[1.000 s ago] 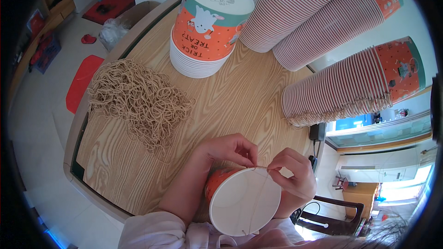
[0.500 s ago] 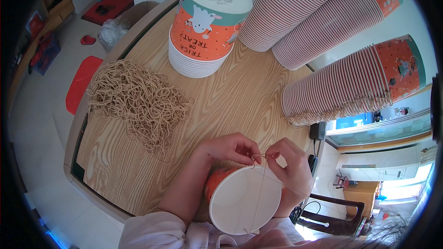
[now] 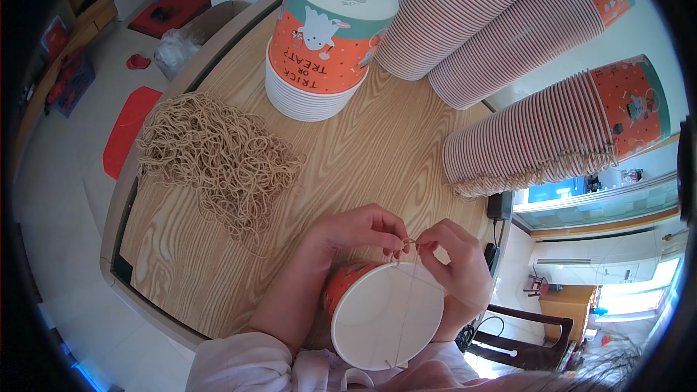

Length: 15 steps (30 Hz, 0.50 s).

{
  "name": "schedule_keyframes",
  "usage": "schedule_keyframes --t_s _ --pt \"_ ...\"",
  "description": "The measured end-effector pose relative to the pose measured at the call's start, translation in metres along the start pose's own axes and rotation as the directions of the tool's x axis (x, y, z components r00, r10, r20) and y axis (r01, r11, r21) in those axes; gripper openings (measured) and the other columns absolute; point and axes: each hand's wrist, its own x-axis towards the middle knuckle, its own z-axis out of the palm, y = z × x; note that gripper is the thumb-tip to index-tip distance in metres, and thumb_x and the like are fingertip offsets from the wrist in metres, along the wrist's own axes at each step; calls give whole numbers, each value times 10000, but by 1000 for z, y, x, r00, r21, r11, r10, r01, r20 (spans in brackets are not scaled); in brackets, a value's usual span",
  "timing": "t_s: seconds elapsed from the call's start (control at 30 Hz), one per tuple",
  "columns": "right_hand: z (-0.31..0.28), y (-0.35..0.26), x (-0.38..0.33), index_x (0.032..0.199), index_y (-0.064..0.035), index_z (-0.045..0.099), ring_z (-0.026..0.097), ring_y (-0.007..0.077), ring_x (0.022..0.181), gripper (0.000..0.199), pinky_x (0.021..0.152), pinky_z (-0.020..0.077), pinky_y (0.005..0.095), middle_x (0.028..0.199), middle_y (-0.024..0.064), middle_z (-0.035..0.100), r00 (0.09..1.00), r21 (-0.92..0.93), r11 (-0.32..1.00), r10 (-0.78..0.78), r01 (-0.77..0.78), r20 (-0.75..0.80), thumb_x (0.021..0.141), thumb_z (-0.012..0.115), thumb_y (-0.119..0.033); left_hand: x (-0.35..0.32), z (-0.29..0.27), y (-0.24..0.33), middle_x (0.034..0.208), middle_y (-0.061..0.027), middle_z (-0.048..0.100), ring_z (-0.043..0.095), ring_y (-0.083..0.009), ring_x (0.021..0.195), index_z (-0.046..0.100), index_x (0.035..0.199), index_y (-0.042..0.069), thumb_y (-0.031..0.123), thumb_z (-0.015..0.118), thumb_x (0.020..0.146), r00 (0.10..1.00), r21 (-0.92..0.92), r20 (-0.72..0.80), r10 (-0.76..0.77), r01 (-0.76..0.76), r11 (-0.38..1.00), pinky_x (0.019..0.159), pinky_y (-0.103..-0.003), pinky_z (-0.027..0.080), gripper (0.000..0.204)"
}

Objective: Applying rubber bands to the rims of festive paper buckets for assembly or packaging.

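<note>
An orange paper bucket (image 3: 343, 284) lies tilted between my forearms, its white open mouth facing up. At the far side of its rim, my left hand (image 3: 365, 230) pinches a tan cord (image 3: 409, 242), fingers pressed together. Just to the right, my right hand (image 3: 457, 260) grips the same cord between thumb and forefinger. A small loop shows between the fingertips. One thin strand runs across the bucket's mouth to the near rim, where a short bit of cord pokes through. My fingers partly hide the loop.
A heap of loose tan cords (image 3: 218, 160) lies on the left of the wooden table (image 3: 341, 174). Behind it stands an upside-down stack of orange buckets (image 3: 319, 51). Tall nested stacks (image 3: 465, 22) lean at the back right; a nearer stack (image 3: 534, 127) has cords along its side.
My left fingertips have shifted slightly and closed more over the cord. The loop between my hands looks smaller, and the bucket has moved a touch to the right.
</note>
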Motion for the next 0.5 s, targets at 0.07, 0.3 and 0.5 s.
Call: schedule_keyframes --t_s 0.07,0.3,0.5 --pt "1 0 0 804 16 590 605 243 682 129 587 466 292 754 111 583 1000 13 1000 1 -1 4 695 626 73 3 1 -2 905 -59 647 601 -111 813 624 965 -11 80 587 863 1000 26 -13 4 -3 1000 756 -254 480 142" --pt "-2 1 -2 805 15 593 610 238 692 136 596 469 288 765 109 592 1000 6 1000 11 -11 4 690 635 75 4 -6 -10 899 -65 650 607 -116 813 633 978 -13 88 593 863 999 34 -15 31 -30 999 756 -259 488 158" --pt "-2 1 -2 823 12 606 616 243 712 140 609 472 294 783 119 600 999 21 1000 -6 5 40 700 656 56 2 -3 -2 901 -74 653 611 -118 813 629 995 -20 88 585 868 999 90 -48 -10 14 996 765 -269 491 172"
